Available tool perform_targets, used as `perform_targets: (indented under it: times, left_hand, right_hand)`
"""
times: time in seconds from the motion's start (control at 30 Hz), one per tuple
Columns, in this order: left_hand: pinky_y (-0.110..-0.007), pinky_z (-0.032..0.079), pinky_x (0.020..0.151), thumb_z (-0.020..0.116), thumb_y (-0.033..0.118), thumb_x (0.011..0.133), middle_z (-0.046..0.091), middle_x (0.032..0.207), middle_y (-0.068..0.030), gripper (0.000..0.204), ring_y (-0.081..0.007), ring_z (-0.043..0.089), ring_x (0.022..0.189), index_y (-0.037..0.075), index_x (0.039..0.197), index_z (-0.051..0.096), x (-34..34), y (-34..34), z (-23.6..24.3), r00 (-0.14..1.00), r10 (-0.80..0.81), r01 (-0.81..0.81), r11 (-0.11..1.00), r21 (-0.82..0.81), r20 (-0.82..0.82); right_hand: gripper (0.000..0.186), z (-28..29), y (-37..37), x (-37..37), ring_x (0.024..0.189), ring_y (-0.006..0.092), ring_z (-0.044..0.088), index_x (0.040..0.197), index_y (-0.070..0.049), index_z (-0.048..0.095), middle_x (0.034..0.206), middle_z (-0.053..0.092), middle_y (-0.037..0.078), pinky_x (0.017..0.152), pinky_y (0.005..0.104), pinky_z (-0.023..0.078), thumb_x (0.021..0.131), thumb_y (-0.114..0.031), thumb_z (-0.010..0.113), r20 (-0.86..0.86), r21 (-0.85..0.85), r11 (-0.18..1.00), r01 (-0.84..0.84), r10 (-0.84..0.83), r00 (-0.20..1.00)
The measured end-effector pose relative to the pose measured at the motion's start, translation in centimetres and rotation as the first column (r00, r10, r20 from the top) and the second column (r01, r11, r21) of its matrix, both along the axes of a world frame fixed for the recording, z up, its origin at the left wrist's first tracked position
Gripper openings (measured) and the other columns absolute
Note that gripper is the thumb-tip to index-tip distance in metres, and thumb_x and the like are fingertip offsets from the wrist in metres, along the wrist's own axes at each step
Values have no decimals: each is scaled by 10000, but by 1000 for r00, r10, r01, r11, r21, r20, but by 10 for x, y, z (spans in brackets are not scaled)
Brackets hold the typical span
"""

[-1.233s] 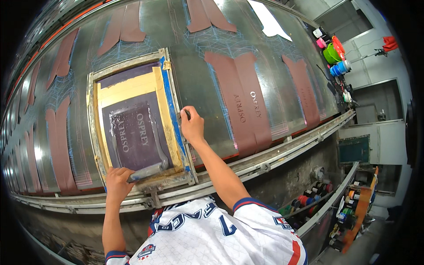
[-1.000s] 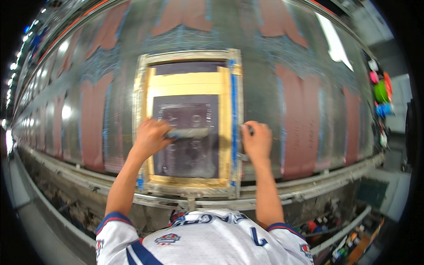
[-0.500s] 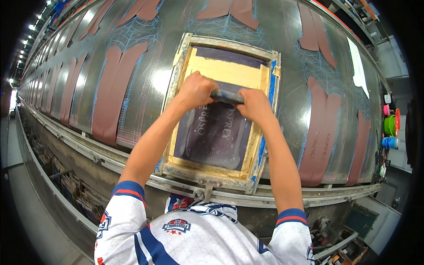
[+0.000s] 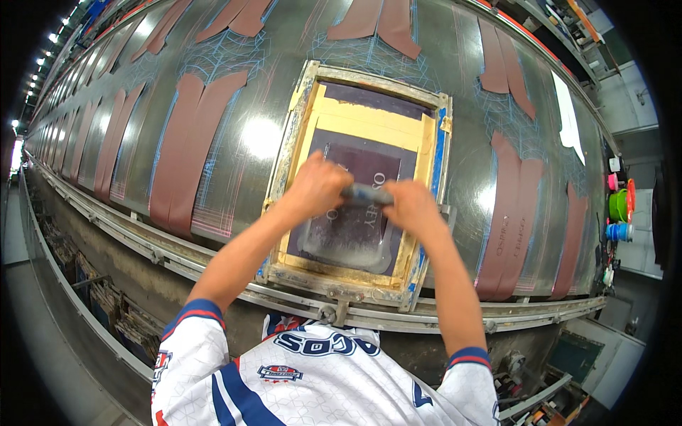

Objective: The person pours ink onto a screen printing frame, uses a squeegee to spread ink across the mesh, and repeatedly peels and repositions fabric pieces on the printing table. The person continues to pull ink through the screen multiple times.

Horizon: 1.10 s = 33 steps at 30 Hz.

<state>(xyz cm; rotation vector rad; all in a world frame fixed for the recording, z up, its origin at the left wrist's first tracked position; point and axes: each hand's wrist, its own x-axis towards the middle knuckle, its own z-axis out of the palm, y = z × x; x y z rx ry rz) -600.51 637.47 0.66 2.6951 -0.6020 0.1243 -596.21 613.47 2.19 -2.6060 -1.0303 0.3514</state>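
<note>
Worker's L hand [image 4: 323,186] & R hand [image 4: 414,206]: fingers closed round opp. ends of grey bar [image 4: 366,192], approx. midway along dark screen [image 4: 341,248], inside taped frame [image 4: 376,79]. Step, prob.: bar stroke across screen; next move calls for level bar, even pressure. Frame's on counter [image 4: 241,153]; brown pieces [image 4: 177,156] either side, white piece [image 4: 566,117] far R.
</note>
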Motion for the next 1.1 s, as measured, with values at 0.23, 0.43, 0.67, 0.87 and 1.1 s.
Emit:
perform_targets:
  times: [0.23, 0.43, 0.67, 0.87, 1.1]
  left_hand:
    - [-428, 468, 799, 849, 281, 645, 687, 720, -71, 252, -306, 657, 753, 119, 779, 711, 110, 13, 0, 998, 7, -2, 997, 83, -63]
    - [-419, 458, 793, 841, 263, 647, 684, 713, -73, 226, -297, 658, 746, 125, 756, 698, 77, 10, -12, 1000, 2, -1, 999, 32, -27]
    - [-388, 405, 762, 703, 85, 643, 617, 704, -32, 98, -231, 612, 683, 134, 697, 636, -112, -10, -21, 999, -13, 16, 997, -77, 36]
    - [-376, 419, 787, 825, 138, 525, 639, 850, 0, 372, -204, 614, 852, 134, 867, 679, -138, -7, -5, 995, 7, -4, 1000, -25, 104]
    - [-371, 421, 779, 765, 124, 553, 604, 799, -12, 322, -218, 609, 823, 133, 856, 659, -184, -22, -3, 993, -53, 54, 999, -7, 108]
  right_hand:
    - [254, 5, 22, 109, 868, 378, 697, 941, -41, 710, 862, 714, 208, 777, 456, 548, 760, -195, 799, -228, -55, 983, 172, -181, 957]
    - [255, -10, 15, 74, 863, 391, 684, 948, -50, 702, 863, 709, 197, 794, 473, 535, 731, -152, 791, -59, 36, 991, 131, -128, 990]
    - [394, -13, -9, -113, 959, 353, 649, 1015, -53, 692, 935, 696, 144, 860, 456, 504, 664, -150, 842, -49, 110, 993, 49, -44, 998]
    - [589, 8, -36, -89, 1077, 344, 635, 1204, -34, 675, 1146, 702, 160, 935, 453, 489, 821, -467, 793, -85, 370, 842, 394, -392, 916]
    - [347, -62, -95, -26, 962, 409, 665, 1057, -53, 665, 967, 720, 197, 866, 478, 499, 956, -382, 622, -65, 215, 437, 873, -886, 460]
